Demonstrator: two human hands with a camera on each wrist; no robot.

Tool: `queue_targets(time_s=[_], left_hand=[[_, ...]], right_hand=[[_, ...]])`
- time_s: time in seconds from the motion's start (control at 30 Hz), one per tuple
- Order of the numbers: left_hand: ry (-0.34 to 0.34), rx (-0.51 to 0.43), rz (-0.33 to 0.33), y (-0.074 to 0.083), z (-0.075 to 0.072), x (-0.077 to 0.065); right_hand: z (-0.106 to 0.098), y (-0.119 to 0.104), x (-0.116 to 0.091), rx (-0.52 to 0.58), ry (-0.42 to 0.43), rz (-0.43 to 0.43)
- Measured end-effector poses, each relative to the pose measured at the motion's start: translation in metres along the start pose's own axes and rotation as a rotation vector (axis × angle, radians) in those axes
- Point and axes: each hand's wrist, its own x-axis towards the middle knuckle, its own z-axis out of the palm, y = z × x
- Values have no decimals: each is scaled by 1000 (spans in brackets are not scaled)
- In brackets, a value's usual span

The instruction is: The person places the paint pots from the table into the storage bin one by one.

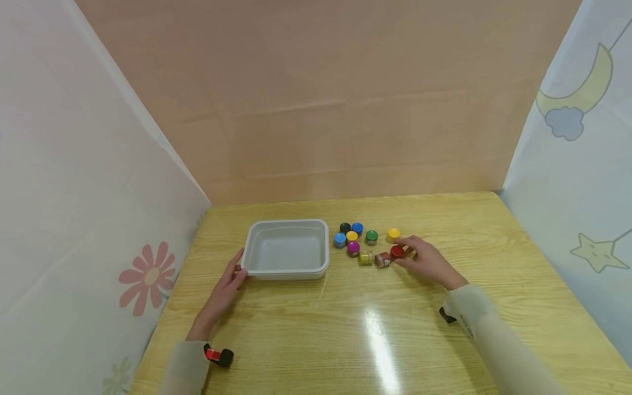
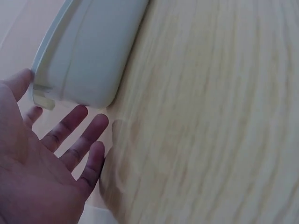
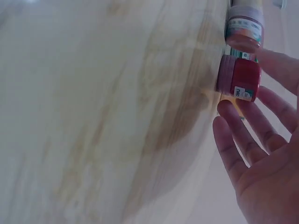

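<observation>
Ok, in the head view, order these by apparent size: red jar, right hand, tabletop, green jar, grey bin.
1. Tabletop
2. Grey bin
3. Right hand
4. Red jar and green jar: smallest, too alike to rank against each other.

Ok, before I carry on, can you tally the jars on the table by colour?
Red jar: 1
Brown jar: 1
Orange-yellow jars: 2
Pale yellow jar: 1
Green jar: 1
Blue jars: 2
Purple jar: 1
Black jar: 1
Total: 10
</observation>
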Motion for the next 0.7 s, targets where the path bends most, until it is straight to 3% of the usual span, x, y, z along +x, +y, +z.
queue_targets(time_s=[0.27, 0.6, 0.7], left_hand=[[18, -13, 11, -5, 4, -1], [115, -73, 33, -9, 22, -1], [125, -114, 29, -2, 25, -2]], right_hand=[[3, -1, 4, -27, -17, 12], [5, 0, 11, -54, -22, 24], [5, -1, 12, -54, -23, 31]])
